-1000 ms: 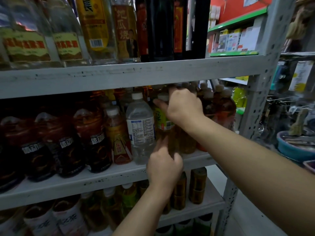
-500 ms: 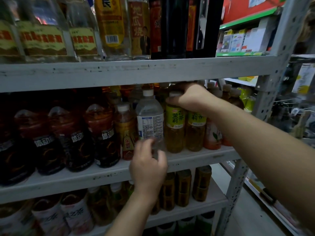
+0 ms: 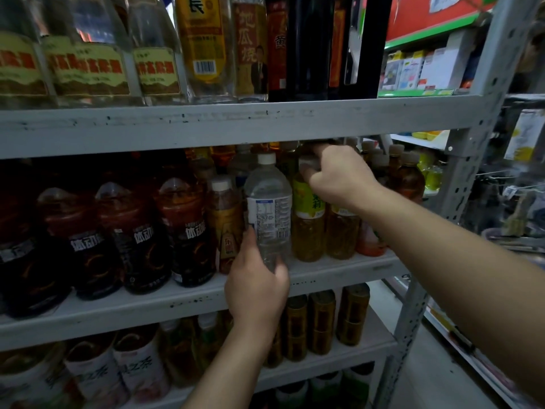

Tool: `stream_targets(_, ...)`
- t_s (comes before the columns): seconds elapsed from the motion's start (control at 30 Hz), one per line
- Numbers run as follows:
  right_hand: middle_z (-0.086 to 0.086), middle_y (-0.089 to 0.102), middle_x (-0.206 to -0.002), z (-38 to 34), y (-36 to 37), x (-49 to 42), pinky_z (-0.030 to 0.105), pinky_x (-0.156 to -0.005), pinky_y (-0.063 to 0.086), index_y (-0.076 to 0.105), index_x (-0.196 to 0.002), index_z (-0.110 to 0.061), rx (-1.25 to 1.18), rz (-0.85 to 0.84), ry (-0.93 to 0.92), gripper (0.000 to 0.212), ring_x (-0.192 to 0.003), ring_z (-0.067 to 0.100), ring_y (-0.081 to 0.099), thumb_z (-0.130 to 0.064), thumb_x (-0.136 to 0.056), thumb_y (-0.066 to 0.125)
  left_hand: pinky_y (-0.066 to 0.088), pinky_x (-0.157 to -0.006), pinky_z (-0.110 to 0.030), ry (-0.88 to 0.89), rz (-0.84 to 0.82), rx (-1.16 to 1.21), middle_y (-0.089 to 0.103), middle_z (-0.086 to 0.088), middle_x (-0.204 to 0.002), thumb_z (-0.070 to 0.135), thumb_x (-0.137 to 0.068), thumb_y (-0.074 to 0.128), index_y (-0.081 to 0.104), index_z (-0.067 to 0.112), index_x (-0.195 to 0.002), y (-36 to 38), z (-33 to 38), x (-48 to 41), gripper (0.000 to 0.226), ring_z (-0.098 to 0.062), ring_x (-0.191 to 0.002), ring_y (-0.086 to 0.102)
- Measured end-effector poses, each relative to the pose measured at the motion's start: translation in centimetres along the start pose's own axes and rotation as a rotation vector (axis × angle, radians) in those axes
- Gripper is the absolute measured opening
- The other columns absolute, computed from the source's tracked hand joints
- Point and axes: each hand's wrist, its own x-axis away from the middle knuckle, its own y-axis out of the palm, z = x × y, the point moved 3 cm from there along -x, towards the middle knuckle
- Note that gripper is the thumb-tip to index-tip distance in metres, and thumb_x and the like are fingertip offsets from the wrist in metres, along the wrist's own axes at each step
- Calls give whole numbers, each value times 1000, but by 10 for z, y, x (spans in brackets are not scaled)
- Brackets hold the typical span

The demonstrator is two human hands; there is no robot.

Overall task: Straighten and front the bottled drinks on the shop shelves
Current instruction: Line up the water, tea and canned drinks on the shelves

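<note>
We're at the middle shelf (image 3: pixel 324 270), where the clear water bottle (image 3: pixel 268 208) is at the front edge, just beside the green-label tea bottle (image 3: pixel 308 214). Our left grip (image 3: pixel 256 287) is curled round the water bottle's base, small-print side facing us; our right grip (image 3: pixel 339 175) is clamped on the tea bottle's top. Best bet: twist the water bottle upright until its front label faces out, steadying the tea so neither tips.

Left hand (image 3: pixel 256 287) and right hand (image 3: pixel 339 178): both bare. Left forearm (image 3: pixel 224 373) and right forearm (image 3: pixel 442 246): bare along their whole visible length, up to the frame edge. The right forearm shows broader, lying nearer the camera
</note>
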Motion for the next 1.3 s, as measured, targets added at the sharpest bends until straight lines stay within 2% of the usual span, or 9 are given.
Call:
stream_targets(0.13, 0, 54, -85, -33, 11, 19, 31, -59, 40, 59, -99, -18, 78, 162, -211, 42, -74, 22, 55, -54, -90, 41, 53, -87, -35, 4, 1, 29, 58, 1, -130, 33, -82, 58, 36, 25, -144, 0, 7, 6, 66, -18, -113, 58)
stream_targets(0.3, -4, 59, -83, -47, 30, 3, 29, -57, 47, 61, -101, -20, -39, -9, -1, 64, -71, 17, 56, -76, -75, 47, 50, -91, -30, 39, -8, 68, 59, 1, -128, 27, -82, 58, 43, 22, -141, 2, 10, 19, 61, -16, -113, 58)
stream_targets(0.4, -8, 58, -75, -50, 30, -8, 28, -55, 47, 63, -86, -25, -165, -42, 82, 52, -66, 12, 56, -74, -69, 58, 45, -90, -25, 45, -33, 72, 61, -1, -124, 26, -82, 57, 48, 16, -136, 6, 12, 27, 56, -16, -112, 58)
stream_targets(0.5, -7, 59, -82, -56, 33, -16, 27, -57, 48, 63, -94, -25, -281, -117, 144, 39, -73, 11, 57, -56, -71, 70, 47, -92, -29, 25, -87, 62, 63, -3, -120, 28, -80, 58, 53, 12, -132, 10, 14, 33, 54, -19, -111, 59)
stream_targets(0.63, 1, 62, -90, -53, 38, -22, 23, -53, 43, 63, -101, -17, -408, -232, 247, 22, -76, 14, 56, -29, -83, 68, 50, -95, -32, 306, -111, 103, 67, -3, -109, 26, -78, 55, 63, 9, -119, 9, 24, 39, 45, -16, -102, 62)
stream_targets(0.8, -3, 65, -100, -49, 39, -13, 28, -70, 53, 64, -104, -23, -460, -239, 216, 36, -87, 14, 60, -40, -74, 76, 28, -111, -31, 111, -55, 86, 49, 1, -140, 33, -81, 50, 52, 18, -134, -1, -7, 12, 55, -15, -132, 40)
stream_targets(0.9, -3, 63, -95, -54, 48, -3, 35, -73, 56, 60, -101, -24, -225, -227, 134, 51, -85, 16, 60, -50, -62, 81, 14, -110, -24, 110, -114, 56, 34, 6, -151, 33, -78, 49, 40, 24, -143, -5, -17, -2, 66, -8, -137, 24)
stream_targets(1.17, 0, 60, -120, -41, 31, -19, 37, -93, 50, 50, -131, -22, -249, -465, 43, 64, -106, 20, 59, -33, -74, 78, 38, -88, -22, 161, -57, 56, 38, 13, -146, 26, -80, 62, 27, 39, -141, -22, -11, -34, 71, -6, -118, 47)
stream_targets(1.3, -11, 60, -120, -31, 20, -8, 28, -89, 49, 53, -127, -31, -425, -416, -22, 46, -108, 12, 57, -22, -85, 67, 50, -79, -30, 223, -47, -15, 39, 7, -146, 38, -82, 64, 19, 35, -145, -31, 18, -61, 78, -17, -116, 54)
